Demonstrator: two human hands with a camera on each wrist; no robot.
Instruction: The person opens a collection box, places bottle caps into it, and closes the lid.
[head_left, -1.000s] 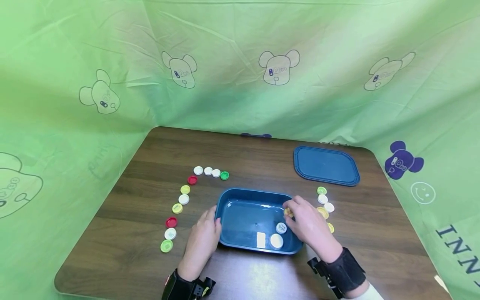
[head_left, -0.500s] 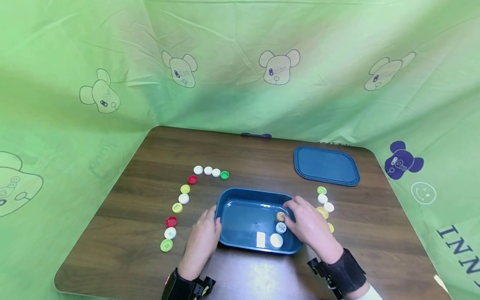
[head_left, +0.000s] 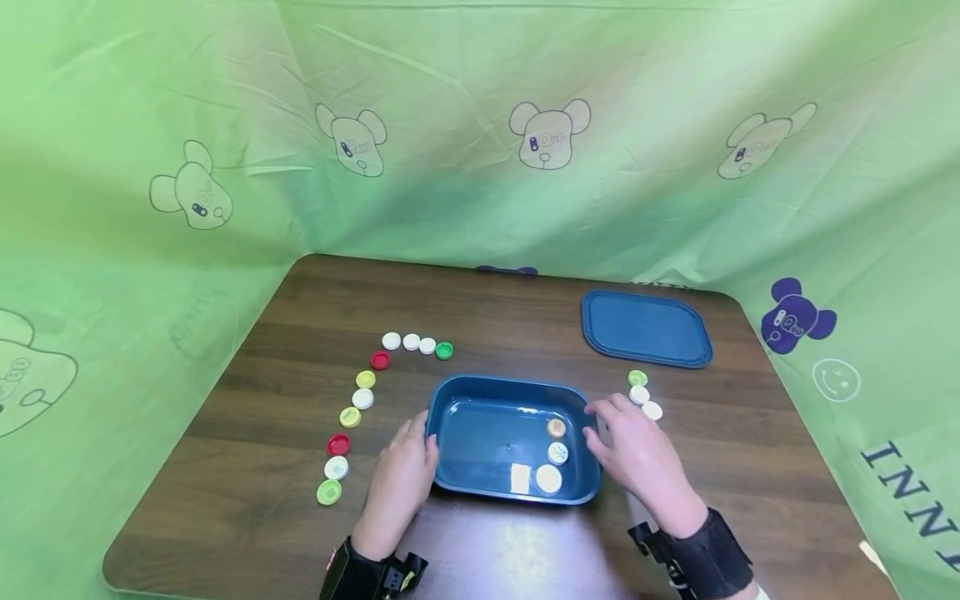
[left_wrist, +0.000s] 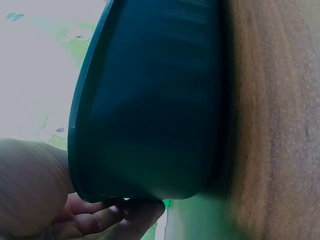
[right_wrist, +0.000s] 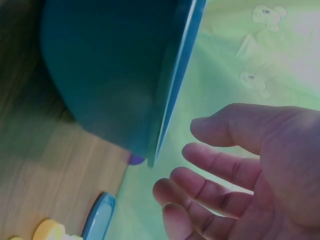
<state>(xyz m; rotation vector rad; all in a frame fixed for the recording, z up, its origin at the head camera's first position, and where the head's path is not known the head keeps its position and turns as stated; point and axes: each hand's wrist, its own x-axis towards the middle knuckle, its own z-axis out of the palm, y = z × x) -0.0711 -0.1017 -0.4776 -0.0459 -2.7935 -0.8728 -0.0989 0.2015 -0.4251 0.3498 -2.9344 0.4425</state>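
A blue plastic tub (head_left: 457, 396) sits on the wooden table near its front edge. In its right half lie an orange-yellow cap (head_left: 556, 427), a printed white cap (head_left: 557, 452) and a plain white cap (head_left: 548, 478). My left hand (head_left: 420, 437) grips the tub's left end, thumb at the rim; the left wrist view shows its fingers (left_wrist: 115, 217) curling round the tub (left_wrist: 155, 100). My right hand (head_left: 603, 425) hovers just outside the tub's right rim, fingers spread and empty, as the right wrist view confirms (right_wrist: 200, 170).
An arc of several loose caps (head_left: 363, 398) curves along the tub's left, from white ones at the back to a green one at the front. A green cap (head_left: 637, 377) and two white caps (head_left: 652, 410) lie right of the tub. The blue lid (head_left: 647, 328) lies back right. Green cloth walls surround the table.
My right hand let the orange-yellow cap go into the tub, then drew back to the right, outside the rim. The left hand has kept its hold.
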